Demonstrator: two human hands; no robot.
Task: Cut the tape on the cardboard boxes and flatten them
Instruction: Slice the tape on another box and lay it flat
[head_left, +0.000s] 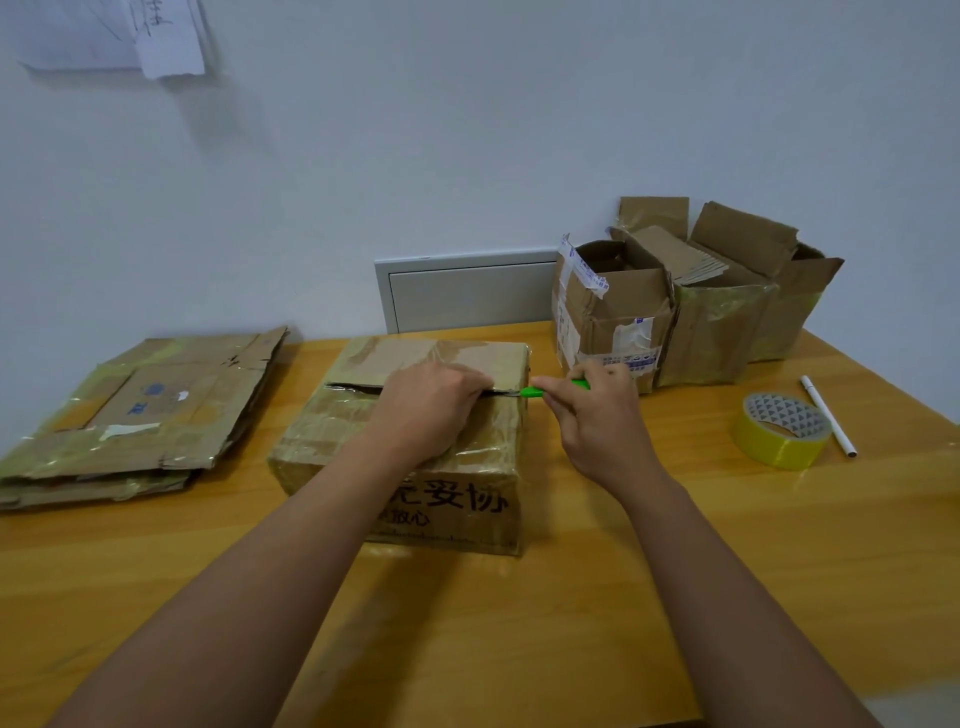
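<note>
Brown cardboard, glossy with clear tape, is under my left hand: the taped box sits in the middle of the wooden table, printed characters on its near face. My left palm lies flat on the top with the fingers bent over the edge of the centre seam, their tips dipping into the slit where the flaps meet. The seam gapes dark to the left of my hand.

My right hand is closed around a green cutter. Only its green front end pokes out past my thumb and forefinger, plus a sliver of green beyond the knuckles. The tip is at the right end of the seam, at the box's right edge; I cannot tell how much blade is out.

A stack of flattened boxes lies on the table to my left, well apart from the box I hold. At the far right, against the wall, stand open boxes with their flaps up, pressed side by side. Near them on the right are a roll of yellow tape and, just beside it, a white pen.
</note>
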